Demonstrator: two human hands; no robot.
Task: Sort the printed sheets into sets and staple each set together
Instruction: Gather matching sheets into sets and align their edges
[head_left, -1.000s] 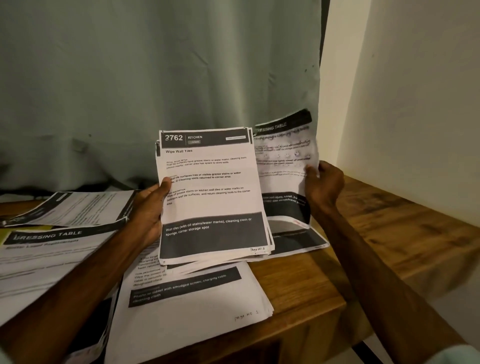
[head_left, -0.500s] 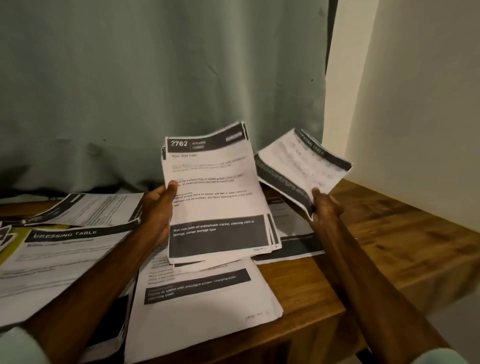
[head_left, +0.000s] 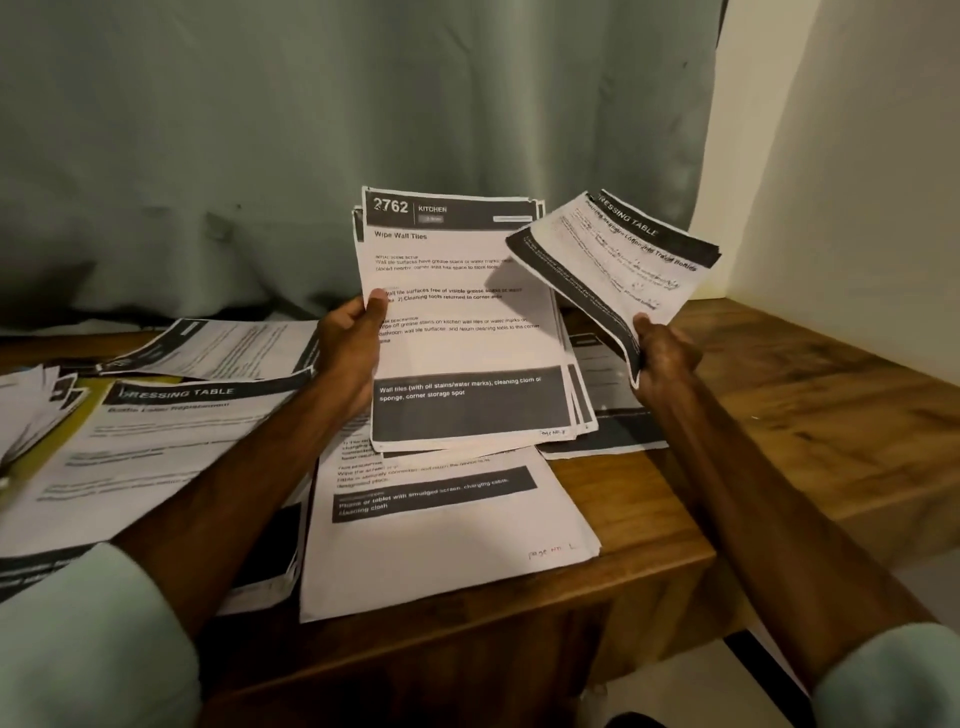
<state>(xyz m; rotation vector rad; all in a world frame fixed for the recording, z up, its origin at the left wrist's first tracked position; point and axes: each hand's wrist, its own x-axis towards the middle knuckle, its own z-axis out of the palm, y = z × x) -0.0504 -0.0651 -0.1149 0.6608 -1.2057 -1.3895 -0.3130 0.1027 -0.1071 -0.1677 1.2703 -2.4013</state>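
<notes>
Sheets (head_left: 457, 322) are being gripped upright by the left hand (head_left: 348, 353) above the desk (head_left: 779, 415), thumb pressing on a top page headed "2762 Kitchen, Wipe Wall Tiles". The right hand (head_left: 665, 358) is pinching a Dressing Table sheet (head_left: 618, 260) by its lower corner and holding it tilted in the air, just right of the others. More paper is lying on the desk: a near pile (head_left: 447, 535) under the held sheets, a right pile (head_left: 618, 431) behind them, and left piles (head_left: 156, 441), one topped by another Dressing Table heading.

By my reading, sorting is going on and stapling is not yet beginning. The next move is calling for matching that heading to a pile of its kind and laying the sheet down square, while the left hand is keeping its bunch from fanning out.

No stapler is showing anywhere. Whether the right hand is holding one page or several is proving hard to tell. The held sheets are covering much of the right pile and the top of the near pile, and the left piles are running off the frame. The fine print is blurring, and the handwritten page note at the near pile's corner is too small to read.
</notes>
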